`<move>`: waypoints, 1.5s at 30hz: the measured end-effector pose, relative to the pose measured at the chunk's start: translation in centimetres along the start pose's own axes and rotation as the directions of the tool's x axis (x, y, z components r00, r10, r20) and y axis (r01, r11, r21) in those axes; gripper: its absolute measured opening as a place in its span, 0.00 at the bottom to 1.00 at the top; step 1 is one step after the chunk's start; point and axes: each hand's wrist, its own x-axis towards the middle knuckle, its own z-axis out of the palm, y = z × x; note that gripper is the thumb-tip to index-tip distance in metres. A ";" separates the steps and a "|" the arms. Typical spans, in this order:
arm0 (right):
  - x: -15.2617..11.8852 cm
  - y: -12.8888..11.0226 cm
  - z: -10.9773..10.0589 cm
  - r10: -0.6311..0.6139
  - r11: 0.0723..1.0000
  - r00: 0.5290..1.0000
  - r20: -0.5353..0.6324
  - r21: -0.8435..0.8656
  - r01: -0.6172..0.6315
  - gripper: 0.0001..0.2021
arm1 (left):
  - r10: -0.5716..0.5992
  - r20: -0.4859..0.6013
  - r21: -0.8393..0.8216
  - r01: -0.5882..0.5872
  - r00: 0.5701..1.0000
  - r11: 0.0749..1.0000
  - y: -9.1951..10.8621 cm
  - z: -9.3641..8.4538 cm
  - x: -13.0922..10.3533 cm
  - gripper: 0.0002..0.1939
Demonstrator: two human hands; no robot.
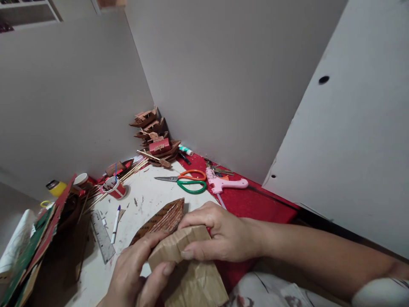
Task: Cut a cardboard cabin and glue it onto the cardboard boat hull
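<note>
Brown cardboard (196, 281) is just in front of the little boat (169, 218). The left hand (136, 264) and right hand (220, 236) pinch it tight, thumbs against fingers, probably to keep it steady.

Bench (268, 205): its top was red, a white sheet (143, 186) covering much of it; on the sheet lay one pair of scissors (177, 179), handles orange and green, blades pointing left; one brown boat-shaped hull (175, 212), near end hidden; one clear ruler (102, 238); just beside that, one white pen (116, 221), purple-capped; one red-and-white cup (118, 190) stood upright, with thin wooden sticks (133, 172) running behind it; on the red part lay one pink glue gun (218, 183); at the back corner rose a pile of brown model boats (163, 147); near its right side lay one green-and-white tube (185, 150) and one black marker (184, 158).
</note>
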 end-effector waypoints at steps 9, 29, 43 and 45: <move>0.2 0.3 1.0 -0.205 0.978 0.979 -0.013 -0.032 0.204 0.08 | -0.030 -0.148 -0.116 0.013 0.989 0.993 1.8 0.9 0.5 0.09; -0.5 -0.6 0.6 -0.029 0.994 1.000 0.004 -0.103 0.029 0.10 | -0.457 0.188 -0.432 0.491 0.869 0.757 3.2 1.0 0.8 0.13; -1.2 0.3 1.4 -0.242 0.945 0.965 -0.101 -0.251 0.211 0.09 | -0.535 0.376 -0.484 0.653 0.757 0.583 1.8 1.4 0.5 0.16; -1.4 0.4 1.5 -0.197 0.963 0.972 -0.129 -0.211 0.167 0.08 | -0.566 0.376 -0.536 0.670 0.734 0.513 2.2 1.7 0.5 0.16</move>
